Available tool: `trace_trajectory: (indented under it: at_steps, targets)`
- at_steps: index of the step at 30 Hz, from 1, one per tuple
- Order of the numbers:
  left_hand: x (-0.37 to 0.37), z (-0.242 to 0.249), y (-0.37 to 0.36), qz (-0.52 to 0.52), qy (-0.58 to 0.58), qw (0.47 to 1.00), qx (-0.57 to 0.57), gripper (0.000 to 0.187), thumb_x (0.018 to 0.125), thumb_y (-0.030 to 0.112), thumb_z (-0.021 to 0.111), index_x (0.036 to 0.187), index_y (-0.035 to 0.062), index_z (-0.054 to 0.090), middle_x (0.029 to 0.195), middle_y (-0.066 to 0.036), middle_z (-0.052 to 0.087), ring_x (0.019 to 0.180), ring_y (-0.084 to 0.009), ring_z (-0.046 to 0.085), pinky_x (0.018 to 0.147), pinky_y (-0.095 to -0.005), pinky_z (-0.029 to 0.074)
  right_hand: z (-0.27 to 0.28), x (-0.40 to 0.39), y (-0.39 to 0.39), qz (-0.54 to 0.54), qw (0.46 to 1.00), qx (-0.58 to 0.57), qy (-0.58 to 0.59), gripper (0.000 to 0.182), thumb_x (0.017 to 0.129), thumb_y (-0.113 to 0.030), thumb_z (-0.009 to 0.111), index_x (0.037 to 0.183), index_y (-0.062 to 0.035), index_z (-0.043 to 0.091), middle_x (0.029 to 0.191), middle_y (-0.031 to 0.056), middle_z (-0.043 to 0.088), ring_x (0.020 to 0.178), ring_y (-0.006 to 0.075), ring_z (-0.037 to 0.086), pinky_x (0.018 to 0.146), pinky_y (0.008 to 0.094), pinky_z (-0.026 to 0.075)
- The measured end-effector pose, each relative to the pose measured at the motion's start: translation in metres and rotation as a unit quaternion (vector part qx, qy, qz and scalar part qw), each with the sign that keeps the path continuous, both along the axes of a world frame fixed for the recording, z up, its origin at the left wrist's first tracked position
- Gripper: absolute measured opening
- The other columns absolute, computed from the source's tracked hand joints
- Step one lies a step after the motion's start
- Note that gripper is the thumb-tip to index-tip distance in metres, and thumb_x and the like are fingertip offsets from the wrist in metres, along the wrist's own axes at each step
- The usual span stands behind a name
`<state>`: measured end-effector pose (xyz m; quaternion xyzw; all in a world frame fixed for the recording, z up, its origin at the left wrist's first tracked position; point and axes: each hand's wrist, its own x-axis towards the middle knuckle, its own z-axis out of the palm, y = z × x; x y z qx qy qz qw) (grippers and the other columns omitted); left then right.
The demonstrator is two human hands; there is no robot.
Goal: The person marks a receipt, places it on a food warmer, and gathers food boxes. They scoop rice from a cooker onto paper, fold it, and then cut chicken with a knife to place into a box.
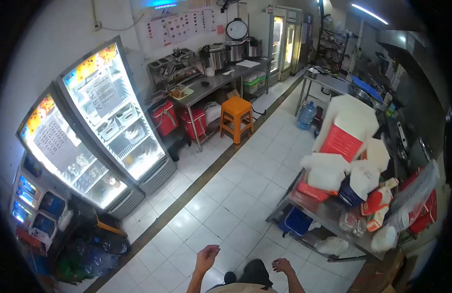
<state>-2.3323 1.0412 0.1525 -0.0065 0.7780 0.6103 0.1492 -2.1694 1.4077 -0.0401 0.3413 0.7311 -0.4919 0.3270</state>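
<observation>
Both hands hang in front of the body, over the white tiled floor (211, 210). My left hand (206, 257) is raised a little, its fingers loosely curled and apart, touching nothing. My right hand (282, 266) is lower, with the fingers loosely bent and nothing visible in them. Between the hands, dark shoes and trousers show at the bottom edge. Nearest to my right hand is a metal table (309, 205), up and to the right, bearing white and red food boxes (340, 141).
Two lit glass-door fridges (116, 115) stand at the left. An orange stool (236, 117) is beside a steel counter (201, 90) with several cookers. A blue water jug (307, 116) sits on the floor. Bagged bottles (91, 256) lie at the lower left.
</observation>
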Motion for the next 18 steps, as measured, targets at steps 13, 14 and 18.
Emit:
trace_trajectory:
  at_steps: [13, 14, 18]
  targets:
    - [-0.47, -0.007, 0.173, -0.106, 0.017, 0.994, -0.008, 0.02, 0.092, 0.013, 0.065, 0.109, 0.0014, 0.068, 0.099, -0.012, 0.073, 0.093, -0.0158, 0.068, 0.083, -0.0295, 0.053, 0.014, -0.559, 0.097, 0.249, 0.952, 0.097, 0.151, 0.033, 0.084, -0.04, 0.064, 0.1, -0.0124, 0.072, 0.086, 0.0098, 0.071, 0.078, 0.0227, 0.07, 0.075, 0.0375, 0.054]
    - [-0.509, -0.006, 0.181, -0.078, 0.015, 0.996, 0.034, 0.02, 0.093, 0.01, 0.063, 0.109, 0.0009, 0.067, 0.098, -0.011, 0.073, 0.092, -0.0156, 0.068, 0.082, -0.0295, 0.053, 0.018, -0.612, 0.11, 0.175, 0.952, 0.119, 0.221, 0.036, 0.086, -0.042, 0.062, 0.102, -0.011, 0.071, 0.087, 0.0112, 0.072, 0.084, 0.0255, 0.069, 0.08, 0.0374, 0.053]
    - [-0.67, -0.016, 0.207, -0.018, 0.033, 0.998, 0.046, 0.018, 0.094, 0.006, 0.058, 0.109, 0.0006, 0.067, 0.095, -0.009, 0.072, 0.084, -0.0164, 0.069, 0.076, -0.0299, 0.053, 0.153, -0.829, 0.168, -0.008, 0.905, 0.002, 0.425, 0.02, 0.089, -0.021, 0.066, 0.099, -0.0037, 0.067, 0.079, 0.0097, 0.068, 0.065, 0.0138, 0.065, 0.062, 0.0334, 0.054]
